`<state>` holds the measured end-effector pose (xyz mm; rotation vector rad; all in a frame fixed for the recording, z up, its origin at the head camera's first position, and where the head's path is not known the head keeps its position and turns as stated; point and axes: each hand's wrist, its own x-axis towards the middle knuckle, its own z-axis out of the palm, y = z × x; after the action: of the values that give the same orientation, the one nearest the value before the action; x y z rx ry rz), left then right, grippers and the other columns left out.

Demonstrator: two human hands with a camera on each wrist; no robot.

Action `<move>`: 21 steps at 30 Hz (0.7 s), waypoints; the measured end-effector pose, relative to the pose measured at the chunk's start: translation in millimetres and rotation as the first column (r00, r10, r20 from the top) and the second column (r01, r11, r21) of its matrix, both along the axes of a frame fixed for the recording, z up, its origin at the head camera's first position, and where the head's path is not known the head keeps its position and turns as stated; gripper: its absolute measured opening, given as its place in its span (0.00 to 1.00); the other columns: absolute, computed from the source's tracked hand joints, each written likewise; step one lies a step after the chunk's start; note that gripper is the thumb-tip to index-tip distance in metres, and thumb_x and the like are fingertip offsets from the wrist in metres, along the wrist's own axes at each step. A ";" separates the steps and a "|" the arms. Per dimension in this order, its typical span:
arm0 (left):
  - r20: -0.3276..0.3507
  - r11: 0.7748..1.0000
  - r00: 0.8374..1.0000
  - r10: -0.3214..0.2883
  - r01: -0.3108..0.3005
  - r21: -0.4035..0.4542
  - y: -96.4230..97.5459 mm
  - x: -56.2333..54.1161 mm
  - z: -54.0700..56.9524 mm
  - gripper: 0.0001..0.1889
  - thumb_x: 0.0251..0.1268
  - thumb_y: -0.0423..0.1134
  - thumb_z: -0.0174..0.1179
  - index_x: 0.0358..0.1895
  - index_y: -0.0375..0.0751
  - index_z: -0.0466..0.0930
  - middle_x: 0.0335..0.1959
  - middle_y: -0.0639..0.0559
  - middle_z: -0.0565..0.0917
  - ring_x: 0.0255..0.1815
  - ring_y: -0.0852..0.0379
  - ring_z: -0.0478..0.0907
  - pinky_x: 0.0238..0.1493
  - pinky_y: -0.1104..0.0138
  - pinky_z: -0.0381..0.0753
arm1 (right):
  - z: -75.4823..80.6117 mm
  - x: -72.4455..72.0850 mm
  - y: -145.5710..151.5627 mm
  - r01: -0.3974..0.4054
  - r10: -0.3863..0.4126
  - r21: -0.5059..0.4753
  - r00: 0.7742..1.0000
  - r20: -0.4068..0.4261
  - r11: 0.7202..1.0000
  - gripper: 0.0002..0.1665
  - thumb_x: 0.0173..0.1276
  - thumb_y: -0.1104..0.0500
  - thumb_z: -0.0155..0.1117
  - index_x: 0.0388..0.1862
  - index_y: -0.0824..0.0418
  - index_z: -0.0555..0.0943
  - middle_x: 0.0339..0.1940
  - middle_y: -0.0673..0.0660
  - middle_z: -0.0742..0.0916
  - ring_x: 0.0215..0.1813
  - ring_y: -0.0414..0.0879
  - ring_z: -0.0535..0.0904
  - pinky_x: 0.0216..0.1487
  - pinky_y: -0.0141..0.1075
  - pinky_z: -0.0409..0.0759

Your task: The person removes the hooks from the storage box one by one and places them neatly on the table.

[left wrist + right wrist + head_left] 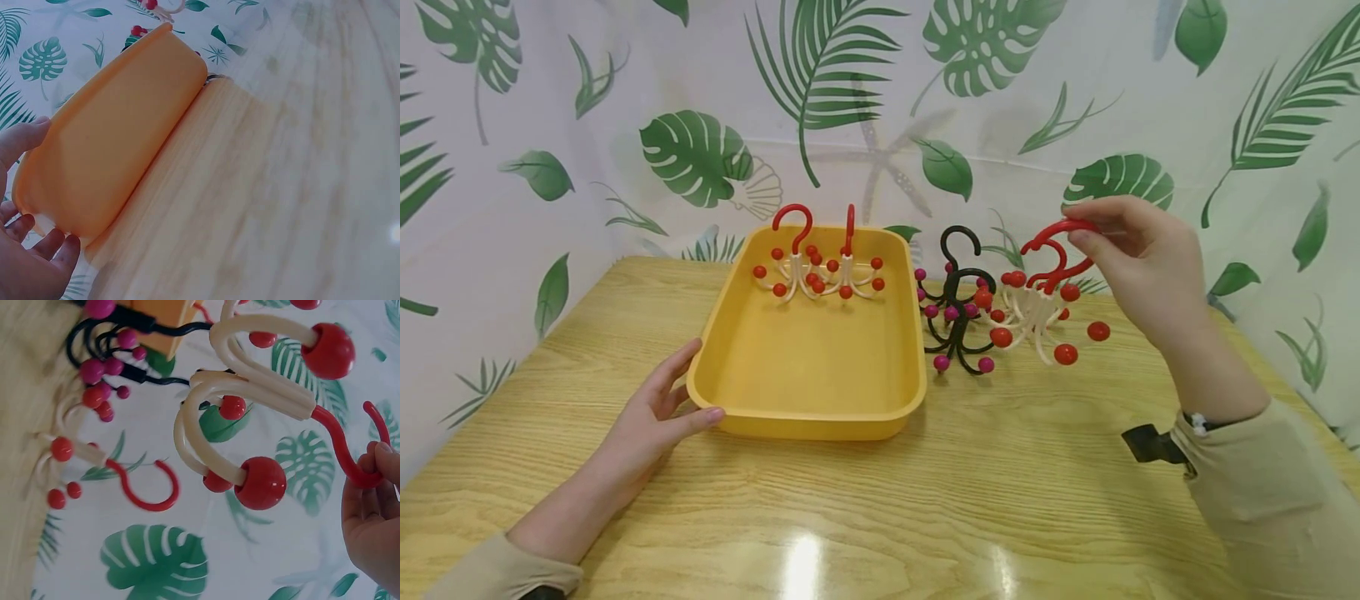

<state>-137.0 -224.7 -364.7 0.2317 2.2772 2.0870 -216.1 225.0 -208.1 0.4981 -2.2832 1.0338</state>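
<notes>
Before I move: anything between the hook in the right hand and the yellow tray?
Yes. Two black hooks stand on the table between the held hook and the tray. The tray's right rim comes after them. A low sideways path would probably hit both; going over looks safer.

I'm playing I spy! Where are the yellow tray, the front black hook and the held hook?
Yellow tray (808, 427), head view, front wall.
Front black hook (958, 333), head view, black stem.
Held hook (281, 397), right wrist view, white stem.
</notes>
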 end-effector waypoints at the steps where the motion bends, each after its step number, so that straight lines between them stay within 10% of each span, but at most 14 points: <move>1: 0.000 1.000 1.000 0.000 0.000 0.000 0.0 0.0 0.0 0.45 0.63 0.32 0.63 0.77 0.49 0.44 0.75 0.45 0.50 0.65 0.49 0.61 0.53 0.75 0.71 | -2.3 -2.4 3.7 0.006 -0.006 -0.003 1.000 0.017 1.000 0.14 0.65 0.64 0.65 0.50 0.63 0.82 0.41 0.42 0.85 0.41 0.33 0.78 0.45 0.21 0.73; 21: 0.012 1.000 1.000 0.004 -0.004 -0.010 -0.7 0.5 0.8 0.45 0.63 0.33 0.63 0.77 0.50 0.44 0.75 0.47 0.50 0.69 0.44 0.55 0.53 0.76 0.69 | -59.2 -38.8 37.4 -0.017 0.010 0.028 0.973 0.230 0.999 0.14 0.67 0.62 0.63 0.51 0.64 0.81 0.38 0.40 0.84 0.39 0.32 0.79 0.40 0.20 0.74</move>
<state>-136.6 -225.5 -363.9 0.2141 2.2829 2.0726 -254.8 262.4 -267.3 0.4259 -2.5040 1.1154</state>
